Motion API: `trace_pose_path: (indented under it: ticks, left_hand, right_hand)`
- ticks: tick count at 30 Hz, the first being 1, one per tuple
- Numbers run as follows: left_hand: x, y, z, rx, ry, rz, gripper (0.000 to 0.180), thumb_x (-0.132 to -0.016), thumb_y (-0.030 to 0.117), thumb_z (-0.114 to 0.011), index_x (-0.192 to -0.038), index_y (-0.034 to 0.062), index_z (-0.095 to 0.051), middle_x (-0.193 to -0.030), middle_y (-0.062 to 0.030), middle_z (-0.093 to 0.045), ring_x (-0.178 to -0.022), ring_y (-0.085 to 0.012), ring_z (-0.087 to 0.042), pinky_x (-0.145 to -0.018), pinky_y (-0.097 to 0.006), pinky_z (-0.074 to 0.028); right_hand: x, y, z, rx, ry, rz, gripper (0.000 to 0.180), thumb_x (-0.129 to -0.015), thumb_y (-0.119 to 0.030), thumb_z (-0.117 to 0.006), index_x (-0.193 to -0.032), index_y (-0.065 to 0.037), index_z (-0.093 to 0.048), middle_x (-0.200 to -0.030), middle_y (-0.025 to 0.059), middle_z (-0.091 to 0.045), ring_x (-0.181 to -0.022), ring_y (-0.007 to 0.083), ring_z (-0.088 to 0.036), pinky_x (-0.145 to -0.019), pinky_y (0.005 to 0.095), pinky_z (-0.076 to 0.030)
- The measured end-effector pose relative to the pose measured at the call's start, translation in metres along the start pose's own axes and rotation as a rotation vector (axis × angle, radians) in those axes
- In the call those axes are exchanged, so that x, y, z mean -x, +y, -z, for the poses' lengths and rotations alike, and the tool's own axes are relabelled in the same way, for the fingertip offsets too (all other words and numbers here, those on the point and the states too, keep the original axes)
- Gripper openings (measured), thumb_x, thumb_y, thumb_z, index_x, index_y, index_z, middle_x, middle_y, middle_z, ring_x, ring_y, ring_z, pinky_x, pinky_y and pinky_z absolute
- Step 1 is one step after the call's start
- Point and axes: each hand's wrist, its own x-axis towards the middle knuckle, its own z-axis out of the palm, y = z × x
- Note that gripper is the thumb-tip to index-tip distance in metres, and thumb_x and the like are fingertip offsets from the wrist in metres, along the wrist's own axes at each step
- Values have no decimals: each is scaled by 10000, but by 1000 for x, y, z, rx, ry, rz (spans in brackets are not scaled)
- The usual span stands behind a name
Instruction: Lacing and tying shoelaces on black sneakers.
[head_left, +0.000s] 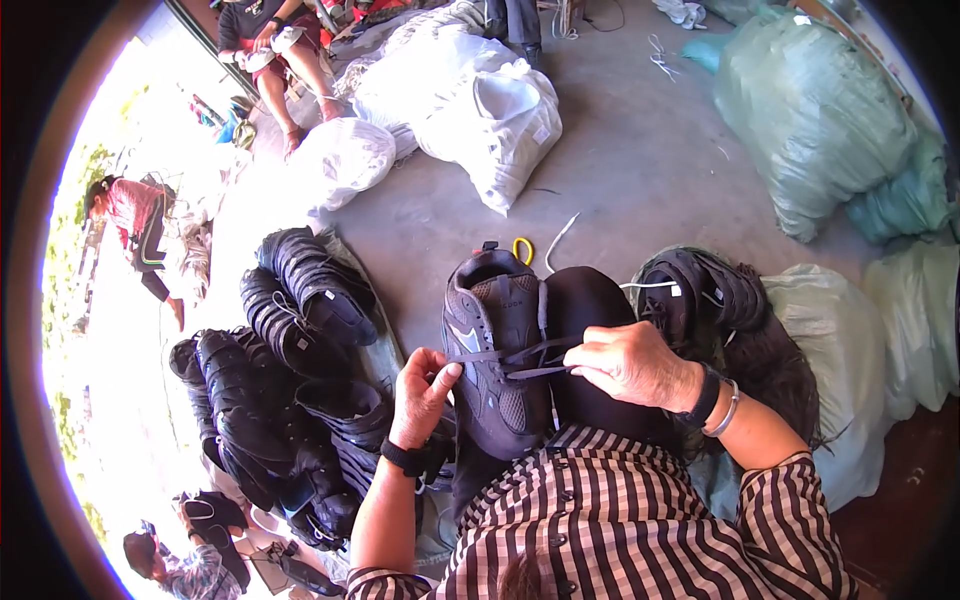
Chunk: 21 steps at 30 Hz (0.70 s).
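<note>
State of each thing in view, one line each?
Dark shoe: laced side up, toe toward wearer
Laces: stretched between both hands, no finished bow
Left hand: pinching laces
Right hand: pinching laces
Shoes at left: heaped
White sack: bulging
Green sack: bulging

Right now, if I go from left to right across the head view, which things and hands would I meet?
Heaped black shoes, left hand, dark grey lace-up sneaker, right hand, bulging pale green sack.
</note>
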Motion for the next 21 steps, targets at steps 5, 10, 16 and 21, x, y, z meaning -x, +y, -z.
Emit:
trace_pose_path:
  ticks: [5, 10, 16, 21]
  left_hand:
    - [5, 14, 5, -516, 242, -278, 131, -892, 93, -611, -849, 29, -505, -718, 14, -508, -613, -72, -444, -568, -221, -389]
    - [8, 39, 20, 347, 213, -1, 85, -945, 135, -509, -1000, 74, -532, -607, 69, -377, -469, -13, -302, -397, -179, -253]
    - [-2, 86, 89, 624, 483, -104, 363, -951, 176, -510, -1292, 56, -480, -583, 76, -309, -437, -26, -231, -384, -198, -214]
    - [1, 87, 164, 621, 649, -201, 373, -961, 155, -503, -1315, 44, -460, -576, 73, -281, -439, -23, -207, -375, -199, -186]
  right_hand:
    - [-1, 4, 0, 198, -21, 84, 84, -774, -122, -658, -779, -92, -579, -697, 33, -507, -590, 194, -594, -495, 298, -484]
    - [3, 6, -7, 187, -54, 81, 97, -799, -138, -632, -764, -78, -563, -723, 44, -539, -618, 212, -607, -527, 308, -500]
    - [-12, -4, -26, -39, -72, 137, 56, -793, -83, -609, -844, -68, -592, -771, 59, -581, -663, 245, -625, -577, 322, -519]
    - [-35, -8, -40, -363, 143, 51, 86, -842, -57, -599, -922, -49, -630, -842, 110, -651, -761, 287, -652, -650, 326, -527]
